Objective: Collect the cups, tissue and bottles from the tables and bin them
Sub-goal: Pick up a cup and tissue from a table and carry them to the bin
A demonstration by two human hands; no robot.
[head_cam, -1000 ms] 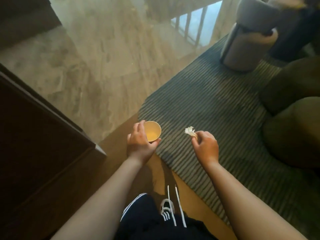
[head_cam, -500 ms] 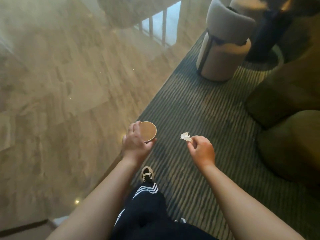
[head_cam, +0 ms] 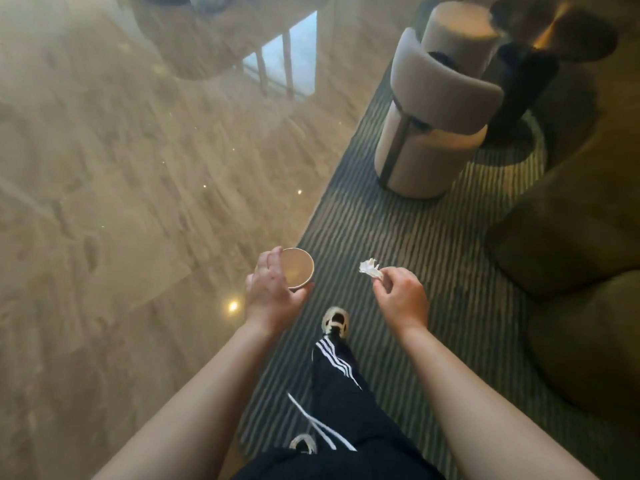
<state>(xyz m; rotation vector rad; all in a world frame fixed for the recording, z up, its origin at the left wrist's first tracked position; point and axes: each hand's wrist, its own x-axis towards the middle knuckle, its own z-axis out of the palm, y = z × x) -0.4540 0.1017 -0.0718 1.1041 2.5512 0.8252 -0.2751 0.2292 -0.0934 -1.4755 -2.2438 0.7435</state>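
Observation:
My left hand [head_cam: 272,294] holds a tan paper cup [head_cam: 298,266] upright, with its open mouth facing up toward me. My right hand [head_cam: 401,299] pinches a crumpled white tissue [head_cam: 370,269] between thumb and fingers. Both hands are held out in front of me at waist height, over the edge where the striped rug meets the polished floor. No bottle and no bin are in view.
A striped dark green rug [head_cam: 415,244] runs ahead on the right. A round beige chair [head_cam: 433,116] stands on it further ahead. Olive green sofa cushions [head_cam: 581,254] line the right side. Glossy stone floor [head_cam: 121,202] fills the left. My leg and shoe [head_cam: 334,322] step forward.
I have walked forward: the dark wooden furniture on the left has dropped out of view and the beige chair is closer. Both hands keep their hold on the cup and tissue.

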